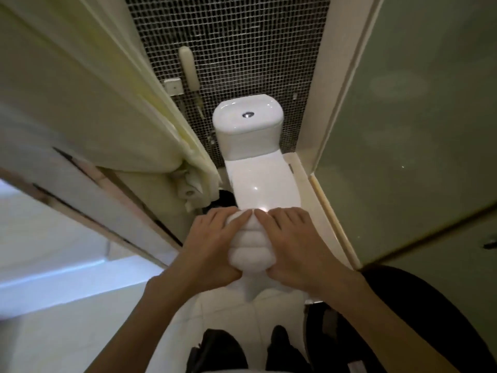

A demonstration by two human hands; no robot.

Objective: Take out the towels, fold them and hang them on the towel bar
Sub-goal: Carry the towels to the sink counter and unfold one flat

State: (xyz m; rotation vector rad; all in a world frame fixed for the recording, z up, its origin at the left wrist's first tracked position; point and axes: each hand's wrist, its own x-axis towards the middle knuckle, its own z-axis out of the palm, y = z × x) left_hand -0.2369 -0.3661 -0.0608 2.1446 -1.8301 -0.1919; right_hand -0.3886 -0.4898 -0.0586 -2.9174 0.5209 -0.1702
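Hands meet on 1 white towel bundle [248,246] above the toilet lid [265,184], left hand [215,243] and right hand [293,243] clasping opposite sides, its long axis running away from the person, no towel bar visible.

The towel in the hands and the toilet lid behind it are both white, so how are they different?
The towel looks soft and lumpy, bunched in rolls; the toilet lid is smooth, flat and shiny with light glinting on it. The towel is held up by the left hand and right hand; the lid lies shut on the toilet, untouched. Both are white.
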